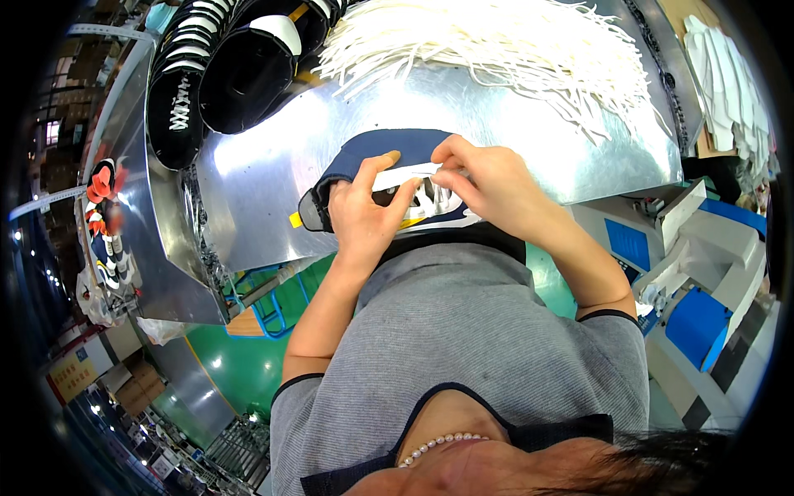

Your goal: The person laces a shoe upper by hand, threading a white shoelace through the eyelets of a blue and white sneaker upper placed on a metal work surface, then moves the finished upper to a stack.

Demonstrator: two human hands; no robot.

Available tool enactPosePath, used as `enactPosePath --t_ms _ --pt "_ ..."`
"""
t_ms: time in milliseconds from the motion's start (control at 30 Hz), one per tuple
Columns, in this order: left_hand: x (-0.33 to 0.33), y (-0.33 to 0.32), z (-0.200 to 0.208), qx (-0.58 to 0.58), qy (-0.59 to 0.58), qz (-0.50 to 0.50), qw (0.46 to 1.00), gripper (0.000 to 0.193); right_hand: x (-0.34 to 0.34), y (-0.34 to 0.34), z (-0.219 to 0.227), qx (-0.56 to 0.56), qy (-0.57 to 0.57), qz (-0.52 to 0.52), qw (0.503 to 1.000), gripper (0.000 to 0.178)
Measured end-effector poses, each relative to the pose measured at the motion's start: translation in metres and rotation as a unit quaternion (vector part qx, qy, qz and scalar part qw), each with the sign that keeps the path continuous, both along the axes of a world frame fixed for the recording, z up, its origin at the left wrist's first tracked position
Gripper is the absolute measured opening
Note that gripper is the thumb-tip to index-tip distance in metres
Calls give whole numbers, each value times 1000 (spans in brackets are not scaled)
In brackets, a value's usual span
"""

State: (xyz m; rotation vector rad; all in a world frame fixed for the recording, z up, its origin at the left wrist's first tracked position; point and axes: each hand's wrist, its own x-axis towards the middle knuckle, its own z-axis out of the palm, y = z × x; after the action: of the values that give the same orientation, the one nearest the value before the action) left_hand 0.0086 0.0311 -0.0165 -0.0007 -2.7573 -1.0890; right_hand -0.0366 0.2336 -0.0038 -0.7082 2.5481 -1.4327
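A navy shoe upper [394, 145] with white trim and a yellow tab at its left end lies at the near edge of the metal table, close to my body. My left hand [364, 212] grips it, the fingers tucked into its opening and the thumb on the white trim. With thumb and forefinger pinched together, my right hand [501, 183] holds a white shoelace [428, 198] at the upper's eyelet edge. Loops of the lace show below the fingertips; the pinched end itself is mostly hidden.
On the metal table [256, 186], a large heap of white laces [496, 37] lies at the far side. Black shoe uppers [248, 78] with white lacing are stacked at far left. A grey-and-blue machine [703, 277] stands at right. Colourful shoe parts [107, 223] hang at left.
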Motion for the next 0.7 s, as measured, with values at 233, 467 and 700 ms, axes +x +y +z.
enactPosePath --t_ms 233,467,700 --pt "1 0 0 -13 46 -10 999 36 -4 -5 -7 57 13 29 998 18" --pt "8 -2 -2 43 4 -56 998 32 -8 -35 -2 200 61 79 975 35" --pt "6 -3 2 61 1 -45 997 30 -8 -53 -9 158 144 92 972 48"
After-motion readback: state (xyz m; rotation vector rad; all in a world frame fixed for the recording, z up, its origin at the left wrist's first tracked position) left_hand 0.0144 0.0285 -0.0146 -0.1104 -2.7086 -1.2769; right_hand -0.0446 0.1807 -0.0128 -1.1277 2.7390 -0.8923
